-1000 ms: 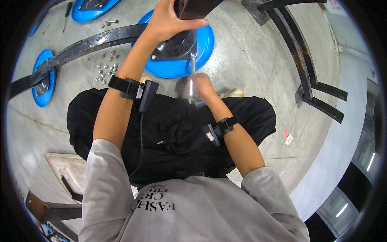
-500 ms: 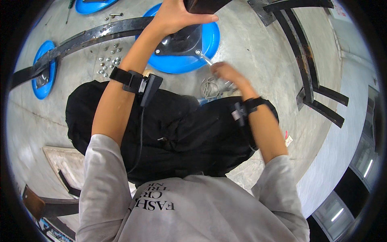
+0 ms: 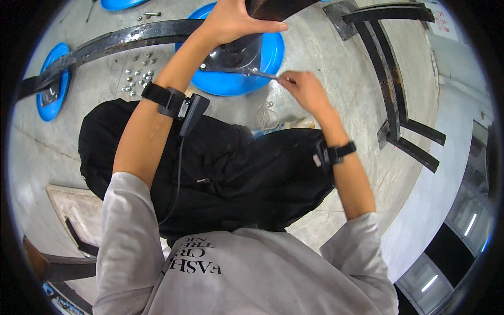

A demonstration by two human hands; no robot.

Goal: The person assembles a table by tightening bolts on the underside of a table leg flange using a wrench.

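Moved since the earlier frame: 1 right hand [image 3: 304,90] with 1 wrench [image 3: 266,75], swung farther away, the handle nearly level left to right. Listed left to right: 1 left blue disc [image 3: 50,113]; 1 long black bar [image 3: 126,35]; over 10 small metal nuts [image 3: 140,82], loose; 1 far blue disc [image 3: 123,4]; 1 left hand [image 3: 227,23], thumb along 1 black beam [image 3: 278,10], other fingers' state cannot be told; 1 central blue disc [image 3: 236,88] beneath 1 black plate [image 3: 231,59], wrench head at its near right corner; right fingers pinching the wrench's right end; 1 black frame [image 3: 387,76].
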